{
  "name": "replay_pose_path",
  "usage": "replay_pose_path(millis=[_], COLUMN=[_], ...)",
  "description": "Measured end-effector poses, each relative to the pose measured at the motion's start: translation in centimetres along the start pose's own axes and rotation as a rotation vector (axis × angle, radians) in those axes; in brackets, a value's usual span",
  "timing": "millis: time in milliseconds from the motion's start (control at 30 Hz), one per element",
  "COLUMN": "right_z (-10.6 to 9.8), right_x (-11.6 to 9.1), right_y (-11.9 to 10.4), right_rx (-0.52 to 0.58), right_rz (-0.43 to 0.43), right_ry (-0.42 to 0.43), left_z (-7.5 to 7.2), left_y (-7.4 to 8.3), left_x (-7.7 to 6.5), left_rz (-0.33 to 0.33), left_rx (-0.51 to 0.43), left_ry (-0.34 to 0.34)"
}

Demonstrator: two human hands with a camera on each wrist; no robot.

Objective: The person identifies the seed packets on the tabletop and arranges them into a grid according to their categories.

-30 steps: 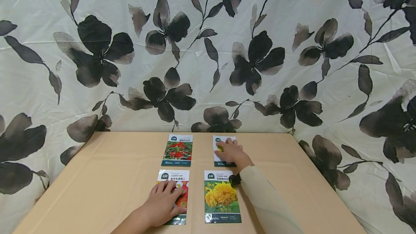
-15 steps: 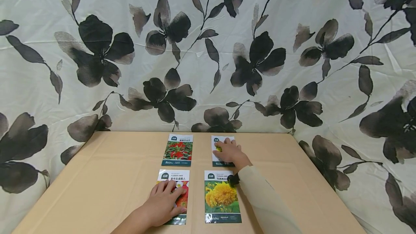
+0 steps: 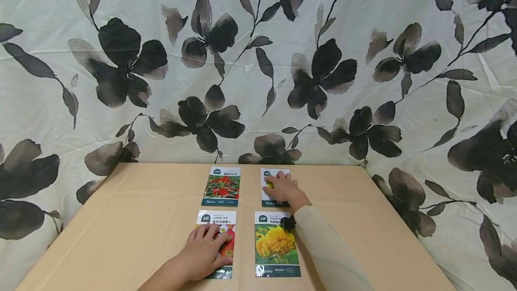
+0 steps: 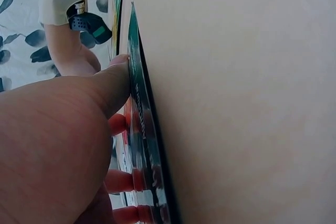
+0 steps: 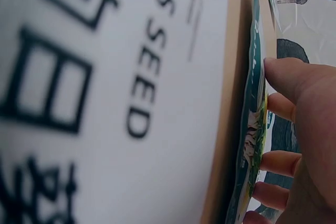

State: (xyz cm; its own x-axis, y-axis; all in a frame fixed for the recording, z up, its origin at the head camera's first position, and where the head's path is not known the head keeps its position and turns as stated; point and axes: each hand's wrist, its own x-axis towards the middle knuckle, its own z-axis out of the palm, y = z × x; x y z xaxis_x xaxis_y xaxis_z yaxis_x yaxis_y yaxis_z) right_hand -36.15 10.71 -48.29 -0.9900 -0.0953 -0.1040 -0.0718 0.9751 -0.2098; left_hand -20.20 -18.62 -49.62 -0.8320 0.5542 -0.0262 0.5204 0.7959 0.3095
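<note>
Four flower seed packets lie face up in two rows in the head view. My left hand [image 3: 203, 253] rests spread over the front-left packet [image 3: 216, 216], hiding much of its red flower picture. My right hand [image 3: 284, 190] lies on the back-right packet [image 3: 267, 201], fingertips on its upper half and most of the picture covered. A yellow-flower packet [image 3: 278, 244] sits below the right wrist. At the back left is a red-flower packet [image 3: 221, 187], touched by neither hand. In the left wrist view, the thumb [image 4: 118, 80] presses along the packet's lower end.
The packets lie on a tan cardboard-like table top [image 3: 121, 228]. Behind it hangs a white cloth [image 3: 258, 80] printed with dark flowers. A black wrist device [image 3: 288, 223] overlaps the top corner of the yellow-flower packet.
My right hand has slid the back-right packet a little to the left, nearer the red-flower packet. The left hand and the other packets stay in place.
</note>
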Motion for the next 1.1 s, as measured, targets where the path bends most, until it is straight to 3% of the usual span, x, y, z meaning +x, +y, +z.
replay_pose_path(millis=[767,1100], right_z=[0.1,0.3], right_x=[0.1,0.4], right_y=[-0.9,-1.4], right_rx=[-0.013,-0.021], right_rz=[-0.021,-0.026], right_ry=[-0.001,-0.018], left_z=[-0.7,-0.1], left_y=[0.4,-0.1], left_x=[-0.1,-0.1], left_rz=[-0.025,0.013], left_rx=[0.012,0.000], left_ry=[-0.032,0.013])
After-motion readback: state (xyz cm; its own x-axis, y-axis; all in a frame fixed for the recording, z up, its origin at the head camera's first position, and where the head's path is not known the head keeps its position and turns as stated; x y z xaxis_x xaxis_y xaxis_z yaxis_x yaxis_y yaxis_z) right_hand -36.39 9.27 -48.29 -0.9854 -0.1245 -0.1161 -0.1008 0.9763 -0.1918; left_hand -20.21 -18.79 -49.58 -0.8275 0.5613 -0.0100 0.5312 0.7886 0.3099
